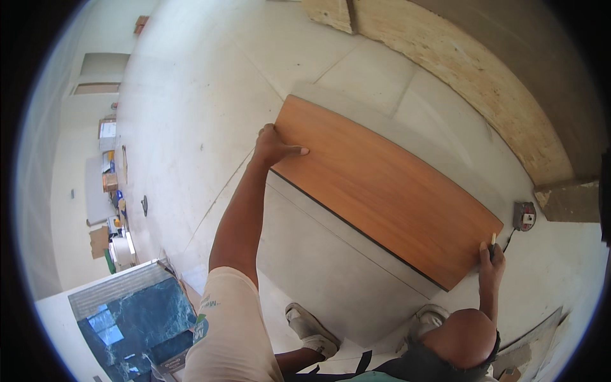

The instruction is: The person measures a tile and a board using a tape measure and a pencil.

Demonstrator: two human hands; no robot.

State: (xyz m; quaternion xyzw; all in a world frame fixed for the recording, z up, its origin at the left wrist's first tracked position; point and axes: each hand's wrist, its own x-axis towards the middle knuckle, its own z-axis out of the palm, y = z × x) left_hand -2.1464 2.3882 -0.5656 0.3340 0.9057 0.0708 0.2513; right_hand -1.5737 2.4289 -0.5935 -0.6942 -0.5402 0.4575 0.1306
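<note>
A long wood-coloured board [388,197] with a dark edge lies slantwise in front of me, from upper left to lower right. My left hand [275,148] grips its far left end, thumb flat on the top face and the fingers round the edge. At the right end is my right hand [491,262], closed on a small slim tool [493,246] with a dark body and a pale tip. That hand is at the board's right edge; whether it also presses on the board I cannot tell. The tool's exact kind is too small to make out.
Right of the board sits a small grey-and-red box [525,216] with a dark cord. Beyond it runs a rough, pale brown ledge [458,70]. A dark blue marbled panel [137,318] stands at lower left. Boxes [110,183] and other goods line the left side.
</note>
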